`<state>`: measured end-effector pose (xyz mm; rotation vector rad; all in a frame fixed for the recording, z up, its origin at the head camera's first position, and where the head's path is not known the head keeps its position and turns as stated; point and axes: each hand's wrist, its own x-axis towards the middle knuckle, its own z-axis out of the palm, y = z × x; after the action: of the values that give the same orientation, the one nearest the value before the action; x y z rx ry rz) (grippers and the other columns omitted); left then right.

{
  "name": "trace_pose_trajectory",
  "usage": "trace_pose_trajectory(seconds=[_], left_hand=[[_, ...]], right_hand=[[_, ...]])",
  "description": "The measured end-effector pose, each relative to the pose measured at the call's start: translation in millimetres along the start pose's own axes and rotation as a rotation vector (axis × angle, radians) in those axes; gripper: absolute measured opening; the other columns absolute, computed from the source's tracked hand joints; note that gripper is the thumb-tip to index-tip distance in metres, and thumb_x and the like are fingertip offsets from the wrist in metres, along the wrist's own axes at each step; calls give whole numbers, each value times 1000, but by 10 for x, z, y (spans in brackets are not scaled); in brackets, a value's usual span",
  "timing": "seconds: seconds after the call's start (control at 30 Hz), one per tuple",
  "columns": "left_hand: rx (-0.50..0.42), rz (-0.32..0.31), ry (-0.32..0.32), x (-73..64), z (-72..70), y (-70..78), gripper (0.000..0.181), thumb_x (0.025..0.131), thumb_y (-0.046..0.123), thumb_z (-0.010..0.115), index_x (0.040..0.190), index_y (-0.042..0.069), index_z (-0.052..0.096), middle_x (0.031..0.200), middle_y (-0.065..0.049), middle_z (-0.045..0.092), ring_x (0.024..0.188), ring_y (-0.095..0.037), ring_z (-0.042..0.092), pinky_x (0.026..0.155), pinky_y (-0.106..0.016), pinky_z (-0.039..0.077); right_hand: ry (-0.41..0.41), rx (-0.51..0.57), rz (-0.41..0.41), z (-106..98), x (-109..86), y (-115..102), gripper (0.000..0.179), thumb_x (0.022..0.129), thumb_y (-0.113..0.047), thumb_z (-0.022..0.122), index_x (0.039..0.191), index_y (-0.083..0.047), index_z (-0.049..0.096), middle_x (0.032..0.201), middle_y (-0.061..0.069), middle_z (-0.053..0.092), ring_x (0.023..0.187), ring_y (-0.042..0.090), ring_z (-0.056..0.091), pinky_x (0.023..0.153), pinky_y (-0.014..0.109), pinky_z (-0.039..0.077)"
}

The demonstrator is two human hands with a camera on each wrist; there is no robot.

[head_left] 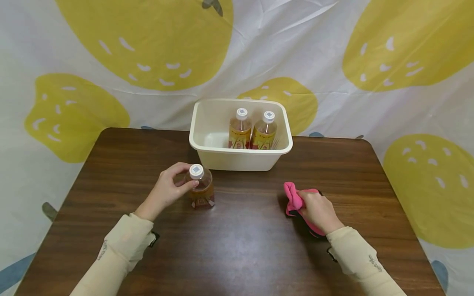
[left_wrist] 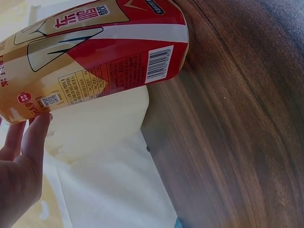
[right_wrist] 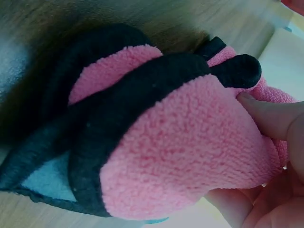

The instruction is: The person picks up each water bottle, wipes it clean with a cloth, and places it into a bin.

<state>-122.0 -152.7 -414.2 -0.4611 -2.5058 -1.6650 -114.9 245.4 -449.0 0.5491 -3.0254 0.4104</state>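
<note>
My left hand grips a plastic drink bottle near its white cap, thumb on the near side. In the left wrist view the bottle shows a red and gold label with a barcode, and its lower end is close to the table; whether it touches is unclear. On the right, my right hand pinches a bunched pink cloth with black edging. The cloth looks fluffy in the right wrist view and hangs folded from the thumb and fingers.
A cream plastic bin stands at the back of the brown wooden table. Inside it, towards its right, are two similar bottles, a left one and a right one. A lemon-print curtain hangs behind the table.
</note>
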Motion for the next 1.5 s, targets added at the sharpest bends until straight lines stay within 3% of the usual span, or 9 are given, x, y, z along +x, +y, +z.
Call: trace_pose_trajectory(seconds=[0.13,0.3,0.4,0.53,0.7,0.9,1.07,1.33,1.5], left_hand=[[3,-1,-1,0,-4,3,29,74,2,72,101,-1,61,103,-15,60,98,-21,54,78,-41,51],[1,8,-6,0,-5,0,29,74,2,72,101,-1,61,103,-15,60,98,-17,53,78,-41,51],[1,11,-5,2,-3,-2,29,74,2,72,101,-1,61,103,-15,60,97,-16,53,78,-41,51],[-1,3,-6,6,-4,8,29,74,2,72,101,-1,61,103,-15,60,98,-19,53,78,-41,51],[-2,-2,-15,8,-9,5,29,75,3,72,102,-1,61,104,-15,60,99,-22,53,79,-42,50],[-6,-4,-22,10,-13,-2,30,75,2,71,102,-2,60,103,-15,59,98,-16,53,80,-41,50],[-8,-14,-25,10,-13,7,30,75,2,71,102,-2,61,103,-15,59,98,-18,53,80,-41,50],[10,-17,-32,5,-14,14,32,75,3,72,105,-1,60,106,-15,59,101,-23,52,82,-43,49],[55,13,-41,3,-15,21,34,76,4,71,107,-1,59,107,-15,59,102,-25,52,81,-45,49]], right_hand=[[-32,7,11,-2,21,-11,15,69,-9,74,79,-10,63,77,6,67,62,31,61,48,43,47],[-74,0,23,33,22,-23,18,69,-8,72,68,-14,55,63,2,59,55,26,57,46,40,44],[-81,-10,17,80,12,-12,17,66,-6,72,80,-9,61,70,4,63,63,26,60,51,42,47],[-95,-36,22,124,13,34,41,65,-10,74,104,-3,62,91,12,66,84,31,62,66,47,50],[-184,-71,78,123,69,122,65,68,-24,75,122,3,52,122,24,53,111,40,50,86,52,43],[-315,-51,155,96,168,201,85,64,-34,77,133,2,41,135,29,37,121,45,37,86,57,42],[-366,-35,187,86,198,220,92,62,-35,78,137,0,36,139,28,31,125,44,32,82,61,42],[-349,-15,175,46,159,214,87,66,-35,76,137,-4,37,140,27,30,127,44,28,82,64,39],[-233,7,90,-49,136,198,70,70,-27,76,129,0,48,133,29,39,120,44,38,82,60,42]])
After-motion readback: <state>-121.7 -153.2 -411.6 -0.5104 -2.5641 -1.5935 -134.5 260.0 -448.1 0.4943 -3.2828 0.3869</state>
